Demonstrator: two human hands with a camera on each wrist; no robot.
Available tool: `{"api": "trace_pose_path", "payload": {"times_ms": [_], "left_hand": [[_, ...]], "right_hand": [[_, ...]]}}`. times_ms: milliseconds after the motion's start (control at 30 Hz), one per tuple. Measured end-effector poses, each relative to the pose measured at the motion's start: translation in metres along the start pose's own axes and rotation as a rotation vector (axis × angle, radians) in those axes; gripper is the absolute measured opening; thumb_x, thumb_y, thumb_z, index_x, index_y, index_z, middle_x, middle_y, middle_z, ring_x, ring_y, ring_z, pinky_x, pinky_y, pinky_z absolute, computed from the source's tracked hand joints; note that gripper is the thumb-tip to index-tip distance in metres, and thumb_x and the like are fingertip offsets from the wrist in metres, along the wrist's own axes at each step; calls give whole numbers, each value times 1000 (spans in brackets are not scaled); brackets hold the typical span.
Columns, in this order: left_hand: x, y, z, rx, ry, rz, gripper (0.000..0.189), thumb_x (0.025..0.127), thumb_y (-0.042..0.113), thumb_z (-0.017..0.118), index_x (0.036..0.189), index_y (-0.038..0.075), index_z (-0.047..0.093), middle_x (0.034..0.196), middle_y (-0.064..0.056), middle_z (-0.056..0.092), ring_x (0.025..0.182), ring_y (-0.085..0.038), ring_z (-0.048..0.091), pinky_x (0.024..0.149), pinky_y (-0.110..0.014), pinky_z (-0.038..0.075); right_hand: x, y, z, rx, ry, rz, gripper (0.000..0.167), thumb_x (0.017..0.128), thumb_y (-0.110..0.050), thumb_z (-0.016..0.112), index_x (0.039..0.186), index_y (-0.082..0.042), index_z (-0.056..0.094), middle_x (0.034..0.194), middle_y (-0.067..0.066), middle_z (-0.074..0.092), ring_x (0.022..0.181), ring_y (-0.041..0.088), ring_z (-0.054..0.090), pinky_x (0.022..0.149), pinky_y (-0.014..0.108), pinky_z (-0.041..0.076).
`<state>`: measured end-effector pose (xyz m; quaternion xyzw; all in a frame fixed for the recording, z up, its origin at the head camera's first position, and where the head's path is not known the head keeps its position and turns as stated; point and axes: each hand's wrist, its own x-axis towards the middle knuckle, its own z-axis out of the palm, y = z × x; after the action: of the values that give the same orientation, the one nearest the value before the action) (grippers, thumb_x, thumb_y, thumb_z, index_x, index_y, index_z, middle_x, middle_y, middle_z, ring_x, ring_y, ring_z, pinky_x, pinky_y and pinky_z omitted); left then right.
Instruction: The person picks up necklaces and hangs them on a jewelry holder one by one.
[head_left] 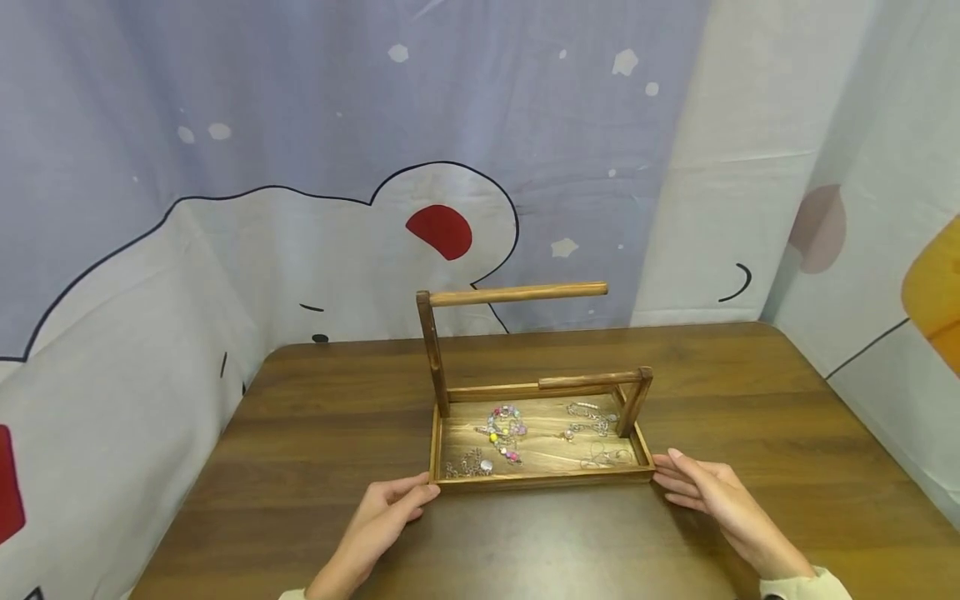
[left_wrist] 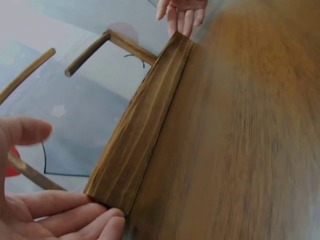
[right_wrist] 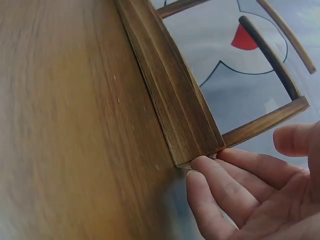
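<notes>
A wooden jewelry stand [head_left: 547, 481] rests on the table, with a shallow tray base and two upright arms at different heights. My left hand [head_left: 382, 521] touches its left front corner; in the left wrist view the fingers [left_wrist: 75, 217] lie against the tray's end with the thumb apart. At the right end, the extended fingers of my right hand [head_left: 708, 496] touch the corner, and that thumb is raised off the wood. Inside the tray lie a colorful beaded bracelet [head_left: 492, 437], a silver chain with a round charm [head_left: 486, 466] and more silver chain jewelry [head_left: 600, 428].
The brown wooden table [head_left: 315, 433] extends around the stand on all sides. Behind it hangs a printed curtain [head_left: 562, 167], which also runs along both sides. The stand's taller bar [head_left: 525, 293] juts rightward with a free end.
</notes>
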<state>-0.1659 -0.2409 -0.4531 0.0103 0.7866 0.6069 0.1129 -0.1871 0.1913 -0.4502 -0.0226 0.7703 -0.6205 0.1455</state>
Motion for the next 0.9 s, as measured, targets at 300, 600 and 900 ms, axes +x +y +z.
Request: {"api": "trace_pose_path", "payload": {"times_ms": [300,600,900], "left_hand": [[7,9,0,99,12,26,46,88,31,58,114,-7,58,111,-20,62,94,-30,61,77,-39,51],[44,32,12,566,171,-10,55,86,28,59,121,-13,48,112,-26,57,101,-36,55,78,-49,47],[59,29,26,632,227,-43,55,78,4,57,127,-15,40,118,-35,46,109,-48,46,88,-53,41]], "right_hand": [[1,-14,6,-267,101,-11,60,98,-41,36,120,12,53,114,25,59,101,29,61,79,34,51],[15,-70,40,-794,135,-151,39,91,-41,53,99,-5,66,86,2,68,76,15,62,67,35,50],[70,-76,80,-739,104,-180,29,86,-21,60,107,-1,63,90,6,66,86,20,61,75,39,48]]}}
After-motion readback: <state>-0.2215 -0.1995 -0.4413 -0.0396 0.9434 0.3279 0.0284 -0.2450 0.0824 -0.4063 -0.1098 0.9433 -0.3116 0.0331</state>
